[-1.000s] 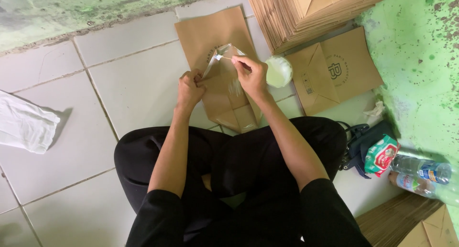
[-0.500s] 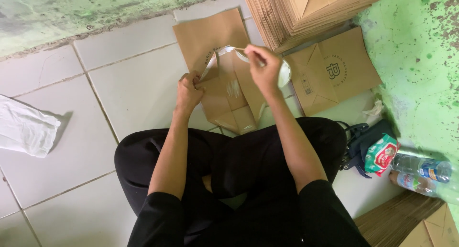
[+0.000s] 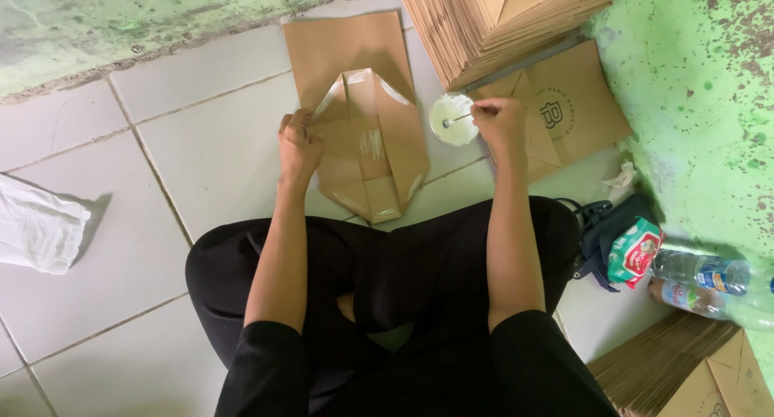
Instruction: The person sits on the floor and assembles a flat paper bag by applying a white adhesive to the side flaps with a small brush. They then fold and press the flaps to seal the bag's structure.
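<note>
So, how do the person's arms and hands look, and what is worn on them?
Both forearms are bare up to about the elbow, where black sleeves begin. The left hand and the right hand wear no gloves. I see no watch, bracelet or ring, though small details are hard to make out.

Under your left hand [image 3: 298, 143] lies a flat brown paper bag [image 3: 367, 139], its bottom end folded open into a six-sided panel whose flaps shine wet (most likely with glue). It rests lengthwise on the white tiled floor just ahead of your knees; your fingers press its left edge. Your right hand [image 3: 500, 123] pinches a thin stick [image 3: 459, 118], its tip dipped in a small round white cup [image 3: 451, 120] that stands just beside the bag's right edge.
</note>
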